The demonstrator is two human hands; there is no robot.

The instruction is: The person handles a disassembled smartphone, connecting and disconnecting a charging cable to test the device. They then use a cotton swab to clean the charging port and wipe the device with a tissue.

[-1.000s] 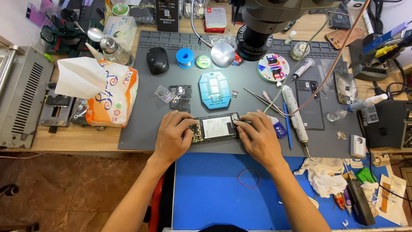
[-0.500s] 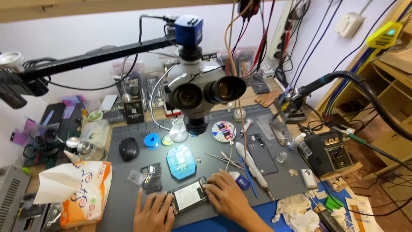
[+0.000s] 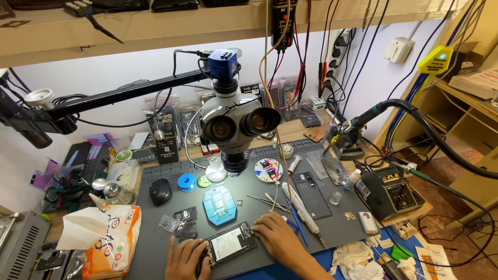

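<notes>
An opened phone (image 3: 229, 243) lies with its back up on the dark grey work mat (image 3: 259, 202) at the near edge. My left hand (image 3: 185, 259) holds its left end and my right hand (image 3: 277, 238) holds its right end, fingers resting on the mat. A blue jig (image 3: 219, 205) sits just behind the phone, under the lamp light. A stereo microscope (image 3: 236, 124) on a black boom arm hangs above the mat.
A tissue pack (image 3: 104, 238) stands at the left, a black mouse (image 3: 160, 192) and blue tape roll (image 3: 186, 182) behind it. Tweezers (image 3: 267, 202), a screwdriver (image 3: 303, 210), a black phone back (image 3: 310, 194) and a soldering station (image 3: 391, 194) lie at the right.
The view has tilted up from the mat to the microscope and wall shelf. Both hands stay on the ends of the phone.
</notes>
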